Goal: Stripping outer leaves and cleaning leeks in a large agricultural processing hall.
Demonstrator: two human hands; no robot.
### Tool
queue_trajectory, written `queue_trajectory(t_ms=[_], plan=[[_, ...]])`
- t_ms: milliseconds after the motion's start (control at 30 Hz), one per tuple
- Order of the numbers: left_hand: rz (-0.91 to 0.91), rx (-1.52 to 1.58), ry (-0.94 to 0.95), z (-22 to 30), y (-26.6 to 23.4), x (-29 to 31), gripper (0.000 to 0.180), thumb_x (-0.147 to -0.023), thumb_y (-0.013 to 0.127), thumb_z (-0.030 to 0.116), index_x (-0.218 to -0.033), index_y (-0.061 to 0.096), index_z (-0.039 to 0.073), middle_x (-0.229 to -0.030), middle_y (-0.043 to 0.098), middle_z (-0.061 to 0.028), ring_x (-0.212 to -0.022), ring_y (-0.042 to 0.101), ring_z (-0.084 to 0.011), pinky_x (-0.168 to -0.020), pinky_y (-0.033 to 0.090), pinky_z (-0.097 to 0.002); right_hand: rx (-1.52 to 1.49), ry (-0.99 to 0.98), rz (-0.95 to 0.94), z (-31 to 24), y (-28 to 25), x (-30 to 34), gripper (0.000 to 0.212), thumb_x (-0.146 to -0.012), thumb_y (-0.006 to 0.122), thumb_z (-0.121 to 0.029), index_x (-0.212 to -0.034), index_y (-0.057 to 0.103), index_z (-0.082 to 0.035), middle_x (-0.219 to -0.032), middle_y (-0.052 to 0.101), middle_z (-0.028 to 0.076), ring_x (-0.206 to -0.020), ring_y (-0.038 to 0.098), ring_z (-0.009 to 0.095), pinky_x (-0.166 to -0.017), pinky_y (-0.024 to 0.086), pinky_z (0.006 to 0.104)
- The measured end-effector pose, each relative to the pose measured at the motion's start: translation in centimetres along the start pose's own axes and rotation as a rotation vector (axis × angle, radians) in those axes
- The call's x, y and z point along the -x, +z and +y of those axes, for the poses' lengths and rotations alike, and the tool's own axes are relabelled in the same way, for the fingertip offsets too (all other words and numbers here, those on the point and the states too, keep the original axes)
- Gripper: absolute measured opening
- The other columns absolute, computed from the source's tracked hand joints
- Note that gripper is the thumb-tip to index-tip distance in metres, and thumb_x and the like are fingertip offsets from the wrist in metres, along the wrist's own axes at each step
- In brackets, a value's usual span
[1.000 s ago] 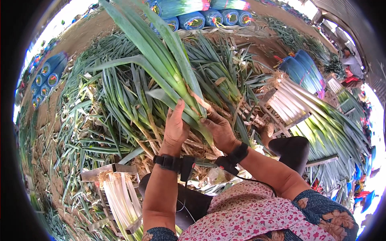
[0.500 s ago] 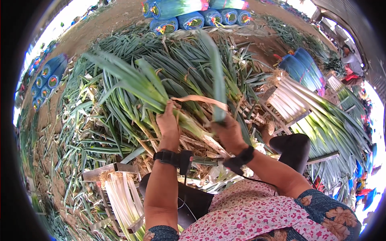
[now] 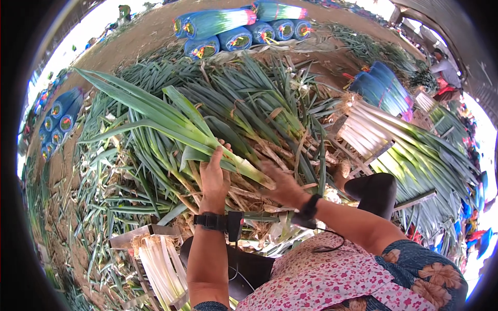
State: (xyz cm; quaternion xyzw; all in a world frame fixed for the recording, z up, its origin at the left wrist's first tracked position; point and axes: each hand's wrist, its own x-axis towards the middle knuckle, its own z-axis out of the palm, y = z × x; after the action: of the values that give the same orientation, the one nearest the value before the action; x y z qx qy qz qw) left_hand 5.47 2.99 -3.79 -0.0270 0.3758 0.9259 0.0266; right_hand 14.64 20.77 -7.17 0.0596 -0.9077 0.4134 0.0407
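Note:
A leek with long green leaves lies across my left hand. The fingers of that hand are wrapped round its stalk, just below where the leaves fan out to the upper left. Its pale lower end points down to the right, next to my right hand. That hand has its fingers stretched out and slightly blurred, with nothing seen in them; whether they touch the stalk I cannot tell. Under both hands spreads a heap of untrimmed leeks with dry, brownish root ends.
Cleaned white leeks lie in a wooden rack at my right and another rack at my lower left. Blue-wrapped bundles are stacked beyond the heap, with more bundles at far left. Another person sits at far right.
The strip of leaf that my right hand was pulling away is gone from it. Its fingers have opened beside the stalk's lower end. My left hand still holds the leek.

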Motion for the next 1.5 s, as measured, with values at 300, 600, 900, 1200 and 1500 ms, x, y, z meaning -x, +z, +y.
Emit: queue_trajectory(t_ms=[300,600,900,1200,1500], plan=[[0.09,-0.582,0.15,3.7,-2.7,-1.2,0.022,-0.085,0.064,0.026,-0.075,0.06,0.007,-0.06,0.054,-0.0004,-0.051,0.05,-0.0088,-0.049,0.04,-0.0203,-0.762,0.341,-0.033,1.4,-2.6,-1.0,0.044,-0.08,0.061,-0.003,-0.123,0.048,-0.001,-0.088,0.058,0.002,-0.071,0.053,0.006,-0.061,0.044,0.0215],[0.557,-1.692,0.506,5.1,-9.1,-1.5,0.036,-0.082,0.06,0.011,-0.116,0.05,0.008,-0.107,0.057,-0.0135,-0.097,0.054,-0.0328,-0.082,0.044,-0.0422,-0.936,0.358,-0.158,0.1,-5.6,-1.2,0.039,-0.089,0.057,-0.025,-0.119,0.049,-0.002,-0.067,0.05,-0.001,-0.054,0.046,0.007,-0.047,0.037,0.0228],[-0.12,0.079,-0.385,-3.7,-1.5,-1.3,0.032,-0.09,0.05,0.017,-0.12,0.048,0.004,-0.118,0.054,-0.0114,-0.107,0.052,-0.0241,-0.094,0.04,-0.0354,-0.909,0.261,-0.234,-0.7,-2.3,-1.4,0.039,-0.096,0.04,-0.04,-0.104,0.052,-0.003,-0.073,0.055,0.003,-0.058,0.051,0.011,-0.05,0.041,0.0242],[-0.192,-0.154,-0.237,-0.9,1.5,-1.0,0.033,-0.092,0.05,0.028,-0.117,0.049,0.007,-0.101,0.058,-0.0057,-0.094,0.057,-0.0189,-0.077,0.047,-0.0308,-0.619,0.111,-0.015,-2.1,-1.2,-5.1,0.041,-0.081,0.065,-0.015,-0.117,0.055,0.0,-0.098,0.064,0.008,-0.091,0.056,0.013,-0.083,0.044,0.0265],[-0.089,0.17,-0.24,-3.2,-0.3,-2.3,0.033,-0.09,0.053,0.034,-0.11,0.046,0.009,-0.092,0.055,-0.0078,-0.08,0.053,-0.0206,-0.069,0.046,-0.0331,-1.312,0.232,0.251,0.8,-3.8,-2.9,0.025,-0.088,0.055,-0.009,-0.113,0.053,-0.007,-0.097,0.059,0.003,-0.085,0.056,0.015,-0.078,0.047,0.0293]])
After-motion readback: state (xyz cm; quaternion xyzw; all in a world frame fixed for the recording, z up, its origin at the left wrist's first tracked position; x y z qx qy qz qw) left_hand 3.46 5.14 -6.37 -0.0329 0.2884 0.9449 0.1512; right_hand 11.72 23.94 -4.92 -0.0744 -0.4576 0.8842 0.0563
